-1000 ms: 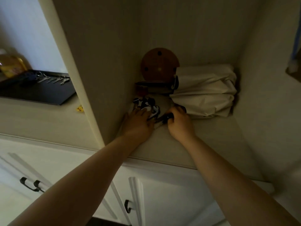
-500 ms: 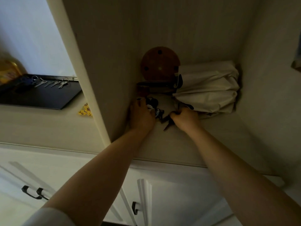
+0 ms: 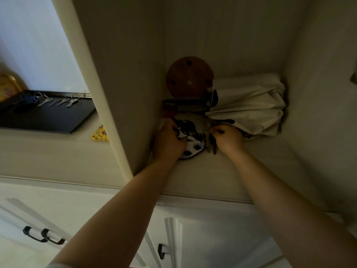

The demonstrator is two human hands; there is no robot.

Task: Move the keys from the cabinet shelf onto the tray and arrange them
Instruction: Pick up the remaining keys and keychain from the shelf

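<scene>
While both forearms reach up from the bottom edge toward the middle of the view, the white cupboard doors (image 3: 193,238) sit nearest, at six o'clock, with the shelf (image 3: 212,178) just above them. On that shelf, near the centre, the left hand (image 3: 169,141) is curled over a black-and-white fuzzy charm (image 3: 193,147), its fingers closed on the charm's upper edge. Just beside it, at about three o'clock of the charm, the right hand (image 3: 229,139) pinches something thin at its fingertips, with a dark bunch of keys (image 3: 211,145) hanging between the two hands. Whether the charm and the keys share one ring is hard to tell in the dim light.

To do this well, I would gather the charm and the keys into one firm hold before lifting, so nothing trails or catches on the folded cloth (image 3: 249,105) at one o'clock. That cloth hides the shelf behind the right hand, so more keys could lie under it. Farther back, a round wooden disc (image 3: 190,79) leans at twelve o'clock over some dark flat things I cannot identify.

Far off at ten o'clock, past the cabinet side panel (image 3: 119,74), the black tray (image 3: 54,120) already holds a row of keys (image 3: 56,101); its left end is cut off.
</scene>
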